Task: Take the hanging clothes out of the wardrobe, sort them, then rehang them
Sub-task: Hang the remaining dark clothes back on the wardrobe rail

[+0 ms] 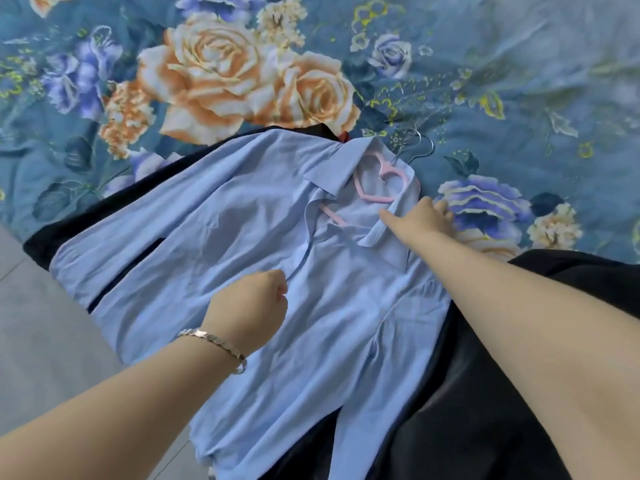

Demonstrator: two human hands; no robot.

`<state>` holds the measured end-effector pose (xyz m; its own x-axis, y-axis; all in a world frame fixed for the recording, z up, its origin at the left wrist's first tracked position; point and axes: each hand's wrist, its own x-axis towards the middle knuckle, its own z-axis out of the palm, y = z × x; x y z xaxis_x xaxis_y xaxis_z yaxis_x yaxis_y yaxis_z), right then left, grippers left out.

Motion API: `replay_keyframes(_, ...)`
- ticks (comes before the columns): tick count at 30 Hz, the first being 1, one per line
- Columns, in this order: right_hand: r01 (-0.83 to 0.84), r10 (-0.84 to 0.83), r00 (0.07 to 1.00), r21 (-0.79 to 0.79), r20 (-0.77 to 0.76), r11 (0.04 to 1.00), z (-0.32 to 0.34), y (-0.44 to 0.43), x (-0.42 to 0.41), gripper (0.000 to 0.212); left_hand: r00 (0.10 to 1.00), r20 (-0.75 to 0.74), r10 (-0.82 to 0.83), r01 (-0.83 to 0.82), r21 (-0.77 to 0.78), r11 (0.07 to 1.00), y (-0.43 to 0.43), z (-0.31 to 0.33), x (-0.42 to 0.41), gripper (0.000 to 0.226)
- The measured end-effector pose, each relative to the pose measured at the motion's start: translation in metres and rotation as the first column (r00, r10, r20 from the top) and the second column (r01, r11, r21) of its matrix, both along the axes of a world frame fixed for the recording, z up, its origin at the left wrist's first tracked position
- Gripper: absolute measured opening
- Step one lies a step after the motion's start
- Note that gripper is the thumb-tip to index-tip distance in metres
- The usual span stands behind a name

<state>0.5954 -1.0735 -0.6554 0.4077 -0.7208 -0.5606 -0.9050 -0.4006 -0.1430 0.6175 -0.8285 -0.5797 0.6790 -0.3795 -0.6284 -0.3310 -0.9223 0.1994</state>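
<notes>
A light blue collared shirt [242,237] lies spread flat on the bed, still on a pink hanger [381,183] with a heart-shaped top and a metal hook [420,143]. My left hand [254,303], wearing a bracelet, is curled and pinches the shirt's front placket near the chest. At the shirt's right shoulder my right hand [420,220] grips the collar edge. A dark navy garment [104,209] lies under the shirt, and a black garment [485,393] sits at its lower right.
The bed is covered by a blue floral sheet [519,81] with large peach and purple roses. Grey floor tiles [45,323] show at the lower left beside the bed edge.
</notes>
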Motion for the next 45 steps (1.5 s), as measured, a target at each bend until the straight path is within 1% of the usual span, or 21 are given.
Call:
replay_keyframes(2,0.049,-0.051,0.999,-0.09,-0.012,0.995,-0.007,0.0,0.008,0.066,1.0,0.002,0.028,-0.028,0.011,1.0,-0.001,-0.006,0.006,0.023)
replay_keyframes(4,0.09,-0.087,0.996,-0.128,0.029,0.988,-0.01,-0.003,0.009,0.054,0.997,-0.003,0.072,-0.072,0.019,0.997,-0.002,-0.006,0.011,0.023)
replay_keyframes(6,0.055,-0.039,0.995,-0.164,0.095,0.985,-0.006,-0.007,0.006,0.043,0.995,-0.01,0.098,-0.098,0.018,0.995,0.0,-0.002,0.014,0.024)
replay_keyframes(8,0.019,0.017,0.979,-0.177,0.202,0.984,0.003,-0.007,-0.004,0.034,0.995,-0.009,0.101,-0.101,0.011,0.995,0.003,0.004,0.017,0.024)
replay_keyframes(10,0.041,-0.008,0.933,-0.086,0.359,0.995,0.018,-0.003,-0.017,0.02,0.994,0.0,0.113,-0.113,0.005,0.994,0.009,0.011,0.018,0.023)
replay_keyframes(12,0.072,-0.108,0.857,0.089,0.504,0.993,0.04,0.005,-0.028,0.023,0.99,0.02,0.139,-0.138,-0.013,0.99,0.017,0.021,0.017,0.019)
replay_keyframes(13,0.089,-0.168,0.82,0.169,0.547,0.982,0.054,0.01,-0.033,0.023,0.988,0.041,0.151,-0.15,-0.023,0.988,0.021,0.027,0.015,0.016)
replay_keyframes(16,0.077,-0.316,0.732,0.388,0.604,0.918,0.104,0.033,-0.045,0.01,0.973,0.085,0.214,-0.211,-0.049,0.976,0.04,0.051,0.007,0.016)
replay_keyframes(18,0.008,-0.343,0.718,0.486,0.606,0.874,0.134,0.056,-0.048,0.008,0.964,0.097,0.247,-0.241,-0.07,0.968,0.055,0.071,0.001,0.019)
replay_keyframes(22,-0.204,-0.275,0.765,0.625,0.582,0.754,0.195,0.114,-0.052,0.007,0.948,0.134,0.289,-0.276,-0.108,0.955,0.104,0.121,-0.014,0.02)
replay_keyframes(23,-0.26,-0.236,0.779,0.642,0.581,0.722,0.21,0.131,-0.052,0.017,0.94,0.144,0.308,-0.292,-0.121,0.949,0.119,0.134,-0.018,0.019)
replay_keyframes(25,-0.365,-0.099,0.792,0.597,0.602,0.714,0.241,0.167,-0.051,0.044,0.919,0.159,0.361,-0.339,-0.147,0.929,0.151,0.157,-0.029,0.017)
replay_keyframes(26,-0.425,-0.008,0.781,0.541,0.624,0.725,0.259,0.189,-0.052,0.051,0.904,0.169,0.392,-0.367,-0.161,0.916,0.172,0.173,-0.038,0.016)
replay_keyframes(27,-0.481,0.062,0.762,0.499,0.645,0.721,0.277,0.212,-0.054,0.046,0.889,0.179,0.421,-0.392,-0.175,0.903,0.194,0.187,-0.046,0.015)
replay_keyframes(28,-0.536,0.131,0.739,0.458,0.661,0.709,0.293,0.233,-0.056,0.036,0.874,0.189,0.448,-0.416,-0.186,0.89,0.216,0.201,-0.056,0.014)
replay_keyframes(30,-0.663,0.3,0.675,0.374,0.674,0.649,0.326,0.28,-0.062,0.021,0.838,0.217,0.501,-0.468,-0.189,0.864,0.267,0.231,-0.08,0.016)
replay_keyframes(33,-0.812,0.49,0.556,0.312,0.672,0.494,0.378,0.36,-0.074,0.015,0.789,0.27,0.552,-0.524,-0.172,0.834,0.35,0.274,-0.127,0.013)
replay_keyframes(35,-0.874,0.565,0.474,0.278,0.675,0.399,0.412,0.416,-0.086,0.015,0.738,0.311,0.599,-0.583,-0.156,0.798,0.406,0.302,-0.163,0.013)
replay_keyframes(38,-0.924,0.606,0.381,0.262,0.698,0.28,0.454,0.497,-0.106,0.018,0.646,0.372,0.667,-0.666,-0.152,0.73,0.484,0.339,-0.211,0.014)
replay_keyframes(41,-0.946,0.604,0.321,0.268,0.729,0.18,0.488,0.575,-0.127,0.008,0.484,0.399,0.779,-0.781,-0.206,0.59,0.553,0.367,-0.255,0.018)
replay_keyframes(45,-0.957,0.641,0.215,0.288,0.737,-0.01,0.525,0.666,-0.158,0.014,0.252,0.386,0.887,-0.886,-0.276,0.372,0.618,0.394,-0.32,0.021)
